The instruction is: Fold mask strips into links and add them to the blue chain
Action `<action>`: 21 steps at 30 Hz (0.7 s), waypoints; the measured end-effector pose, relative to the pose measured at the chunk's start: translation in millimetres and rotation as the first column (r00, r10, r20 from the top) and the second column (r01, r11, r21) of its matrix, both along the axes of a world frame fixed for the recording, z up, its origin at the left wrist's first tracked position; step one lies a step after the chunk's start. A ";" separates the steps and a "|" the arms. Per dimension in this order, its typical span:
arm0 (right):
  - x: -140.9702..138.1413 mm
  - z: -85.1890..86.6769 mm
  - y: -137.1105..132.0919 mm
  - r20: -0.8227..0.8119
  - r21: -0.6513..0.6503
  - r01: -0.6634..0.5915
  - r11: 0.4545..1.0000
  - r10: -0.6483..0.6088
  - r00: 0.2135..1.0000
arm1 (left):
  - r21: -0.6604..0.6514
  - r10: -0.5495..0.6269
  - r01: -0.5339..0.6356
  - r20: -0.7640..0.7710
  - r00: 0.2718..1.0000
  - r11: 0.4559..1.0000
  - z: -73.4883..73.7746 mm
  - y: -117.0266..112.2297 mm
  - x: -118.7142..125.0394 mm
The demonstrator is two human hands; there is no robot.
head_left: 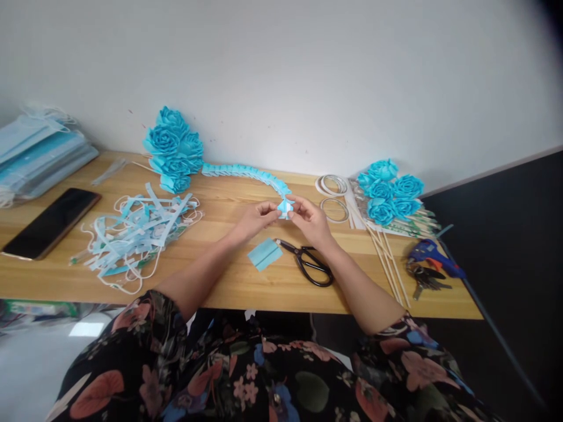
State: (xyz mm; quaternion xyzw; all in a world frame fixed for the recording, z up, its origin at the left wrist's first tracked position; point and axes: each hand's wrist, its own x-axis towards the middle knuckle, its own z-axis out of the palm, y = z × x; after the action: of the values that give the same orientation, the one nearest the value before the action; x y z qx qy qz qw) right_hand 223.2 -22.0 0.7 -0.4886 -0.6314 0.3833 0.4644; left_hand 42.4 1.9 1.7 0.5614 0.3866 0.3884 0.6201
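Observation:
My left hand (254, 220) and my right hand (310, 218) meet over the middle of the wooden table (229, 281). Both pinch a small folded light-blue piece (285, 207) between their fingertips. This piece sits at the near end of a curved row of folded blue pieces (246, 172) that runs back toward the wall. A flat light-blue rectangle (264, 254) lies on the table just below my hands. Black scissors (308, 263) lie under my right wrist.
Blue paper-like roses stand at the back left (173, 149) and right (389, 190), the right ones on wooden sticks (389, 264). Cut mask scraps (136, 231), a phone (53, 221), stacked masks (39, 152), tape rolls (334, 196), a blue glue gun (433, 255) and keys (424, 278) lie around.

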 end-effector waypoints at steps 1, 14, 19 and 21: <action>-0.3 -0.1 -0.3 -0.001 -0.002 -0.001 1.000 0.001 1.000 | 0.004 -0.005 0.005 -0.008 1.000 1.000 0.5 0.0 0.1; 6.4 -3.6 4.3 -0.126 0.030 0.113 0.993 -0.109 0.986 | 0.004 0.080 -0.079 -0.014 0.997 0.997 -4.0 1.5 0.0; 2.8 -2.9 3.4 -0.055 0.004 0.030 1.000 -0.030 0.998 | 0.030 0.069 -0.069 -0.004 0.998 0.997 -5.9 2.3 -0.3; 1.6 -4.0 2.9 -0.026 0.006 -0.007 1.000 0.008 1.000 | 0.043 0.058 -0.058 -0.005 0.998 0.997 -6.3 2.5 -0.5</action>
State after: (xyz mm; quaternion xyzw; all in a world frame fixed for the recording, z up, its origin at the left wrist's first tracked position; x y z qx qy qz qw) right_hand 224.7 -19.0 -3.3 -0.4798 -0.6282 0.3895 0.4727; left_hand 41.9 4.4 -4.6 0.5643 0.3962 0.4126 0.5953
